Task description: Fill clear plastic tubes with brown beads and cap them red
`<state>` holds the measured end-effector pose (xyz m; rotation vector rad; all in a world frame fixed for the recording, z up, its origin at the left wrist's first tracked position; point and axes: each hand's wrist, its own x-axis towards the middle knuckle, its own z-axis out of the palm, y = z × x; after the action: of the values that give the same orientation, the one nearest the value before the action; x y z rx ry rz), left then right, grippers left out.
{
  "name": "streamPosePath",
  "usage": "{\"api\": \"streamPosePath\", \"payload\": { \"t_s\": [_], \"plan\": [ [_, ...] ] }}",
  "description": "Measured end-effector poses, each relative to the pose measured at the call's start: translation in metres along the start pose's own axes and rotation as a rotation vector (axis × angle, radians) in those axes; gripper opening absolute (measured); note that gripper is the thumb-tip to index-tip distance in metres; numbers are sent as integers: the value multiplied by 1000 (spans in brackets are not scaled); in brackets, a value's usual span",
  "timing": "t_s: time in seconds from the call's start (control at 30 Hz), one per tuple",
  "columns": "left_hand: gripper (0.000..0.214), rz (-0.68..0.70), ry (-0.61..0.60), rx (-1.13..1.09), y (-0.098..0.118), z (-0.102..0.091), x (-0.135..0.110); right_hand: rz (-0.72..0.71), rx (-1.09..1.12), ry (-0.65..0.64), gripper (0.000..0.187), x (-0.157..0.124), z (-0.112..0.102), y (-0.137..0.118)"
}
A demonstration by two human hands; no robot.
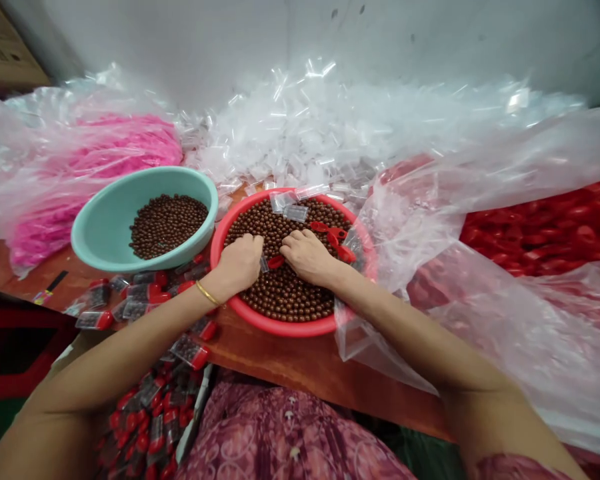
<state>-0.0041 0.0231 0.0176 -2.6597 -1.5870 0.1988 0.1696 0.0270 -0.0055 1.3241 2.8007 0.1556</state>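
Observation:
My left hand (240, 262) and my right hand (307, 257) rest palm down on brown round candies (285, 293) heaped in a red plastic basin (275, 325). Their fingers point toward each other, and any grip is hidden. Between them lie a red plastic piece (276, 262) and a tiny clear bag (264, 264). Similar red pieces (333, 235) lie just beyond my right hand, and small clear bags (295, 213) sit at the far rim. A teal basin (105, 227) to the left holds more candies (167, 227). A gold bangle circles my left wrist.
Filled red-capped packets (190, 351) lie by the basins on a wooden table (280, 360) and spill toward my lap. A heap of clear sachets (300, 127) fills the back. Plastic bags of pink (125, 147) and red (545, 233) pieces flank it.

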Motion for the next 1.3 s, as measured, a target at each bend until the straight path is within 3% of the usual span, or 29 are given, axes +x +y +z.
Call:
{"api": "streamPosePath", "payload": {
  "t_s": [0.07,0.17,0.33,0.47,0.6,0.8,0.9,1.07,1.3],
  "plan": [
    [39,-121,-31,24,4,-2,-2,19,18,-1,28,1,2,2],
    [59,-115,-109,-15,10,-1,3,43,29,-11,27,-4,0,6],
    [42,-69,-95,-54,15,1,20,59,47,-52,26,-11,-7,6],
    [28,21,-90,-26,3,-8,25,275,91,-7,26,-16,-10,8],
    [29,98,-141,64,-2,-19,24,551,140,42,30,-18,-12,13],
    [35,327,-197,105,31,-7,36,684,199,130,32,-17,-12,15],
    [30,365,-151,-57,39,7,47,728,267,252,30,-19,-10,20],
    [26,327,-134,-558,23,15,52,645,572,497,25,-27,-2,30],
    [25,252,-46,-1294,19,17,32,539,1028,600,32,-23,2,28]
  ]
}}
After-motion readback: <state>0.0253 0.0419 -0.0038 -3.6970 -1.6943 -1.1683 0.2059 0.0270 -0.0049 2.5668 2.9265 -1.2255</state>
